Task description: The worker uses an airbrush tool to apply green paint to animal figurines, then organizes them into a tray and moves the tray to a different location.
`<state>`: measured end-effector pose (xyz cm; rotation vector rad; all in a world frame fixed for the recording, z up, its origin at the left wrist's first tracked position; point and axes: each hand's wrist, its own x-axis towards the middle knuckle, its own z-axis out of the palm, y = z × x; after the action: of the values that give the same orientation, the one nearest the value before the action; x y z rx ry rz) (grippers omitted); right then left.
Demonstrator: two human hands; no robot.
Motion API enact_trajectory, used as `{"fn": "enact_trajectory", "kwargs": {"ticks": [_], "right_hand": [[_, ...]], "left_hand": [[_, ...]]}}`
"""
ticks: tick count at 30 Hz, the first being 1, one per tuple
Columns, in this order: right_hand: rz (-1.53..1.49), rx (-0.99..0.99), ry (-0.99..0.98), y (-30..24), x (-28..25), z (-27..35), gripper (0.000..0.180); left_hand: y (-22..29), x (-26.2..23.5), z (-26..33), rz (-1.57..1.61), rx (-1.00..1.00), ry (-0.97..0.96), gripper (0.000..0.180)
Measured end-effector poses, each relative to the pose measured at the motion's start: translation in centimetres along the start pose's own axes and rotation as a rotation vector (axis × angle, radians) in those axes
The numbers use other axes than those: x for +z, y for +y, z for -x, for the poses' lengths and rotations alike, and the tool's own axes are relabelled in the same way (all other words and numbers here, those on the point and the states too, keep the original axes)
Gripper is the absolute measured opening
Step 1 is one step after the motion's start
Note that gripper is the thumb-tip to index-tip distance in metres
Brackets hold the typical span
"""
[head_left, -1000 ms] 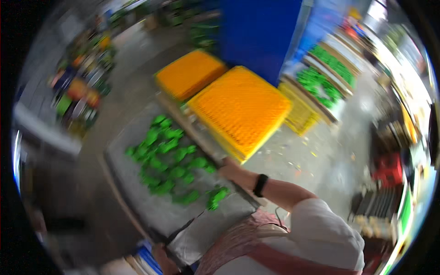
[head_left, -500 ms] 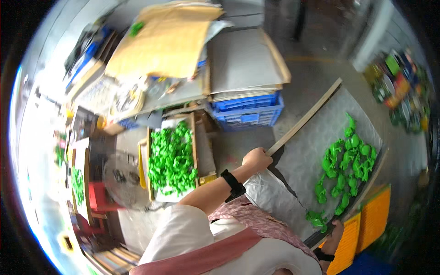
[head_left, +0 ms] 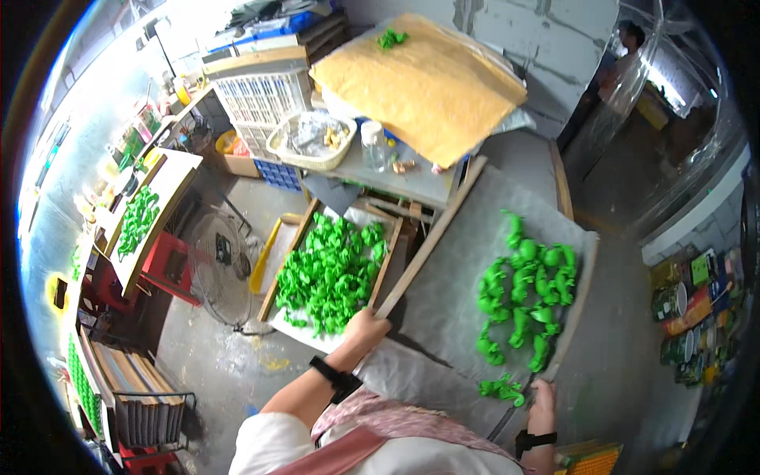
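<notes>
Two-handed hold on a framed tray point(head_left: 451, 293): left hand point(head_left: 366, 326) closed round the near end of its long wooden rail point(head_left: 431, 237), right hand point(head_left: 542, 396) closed on the near end of the opposite edge, fingers curled under so the fingertips cannot be made out. Dark bands point(head_left: 334, 378) on both wrists. Between the hands, the tray's grey sheet, bare at the near end and loaded toward the far right with a cluster of green pieces point(head_left: 526, 293), a few stragglers point(head_left: 500, 388) lying just beside the right hand. Tray apparently off any support and held out in front of the body, so most likely mid-carry. Lower down, left of the rail, a second wooden tray point(head_left: 332, 273) packed with the same green pieces; beside that, a floor fan point(head_left: 218, 269). Farther off, a cluttered table point(head_left: 396, 178) with a white basket point(head_left: 309, 138) and a big cardboard sheet point(head_left: 419, 79). Calls next for an even lift on both sides and a level sheet, since the load sits off-centre toward the right and could slide; calls also for clearance past the table edge near the rail's far end.
</notes>
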<state>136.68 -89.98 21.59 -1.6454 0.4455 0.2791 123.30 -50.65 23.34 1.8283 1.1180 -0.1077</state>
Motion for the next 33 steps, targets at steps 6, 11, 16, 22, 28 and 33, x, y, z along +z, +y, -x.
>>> {"fn": "enact_trajectory", "kwargs": {"ticks": [6,11,16,22,28,33], "right_hand": [[0.258,-0.009,-0.11,-3.4,10.2,-1.6,0.041],[0.285,-0.005,-0.283,-4.9,15.3,-2.8,0.043],[0.418,-0.031,-0.481,-6.7,17.2,-6.0,0.038],[0.45,-0.058,-0.691,-8.6,19.0,-8.5,0.037],[0.567,-0.004,-0.861,-9.1,21.4,-11.1,0.041],[0.565,0.013,-1.118,-9.3,24.5,-15.6,0.044]], "left_hand": [[-4.9,-4.8,-0.5,0.099,-0.168,0.156,0.038],[-7.8,-6.5,1.7,0.194,-0.251,0.306,0.035],[-8.0,-4.7,6.3,0.343,-0.391,0.398,0.032],[-5.8,-1.6,11.1,0.422,-0.622,0.492,0.035],[-3.0,1.2,15.1,0.494,-0.809,0.569,0.035],[0.3,5.7,15.7,0.538,-0.885,0.746,0.037]]}}
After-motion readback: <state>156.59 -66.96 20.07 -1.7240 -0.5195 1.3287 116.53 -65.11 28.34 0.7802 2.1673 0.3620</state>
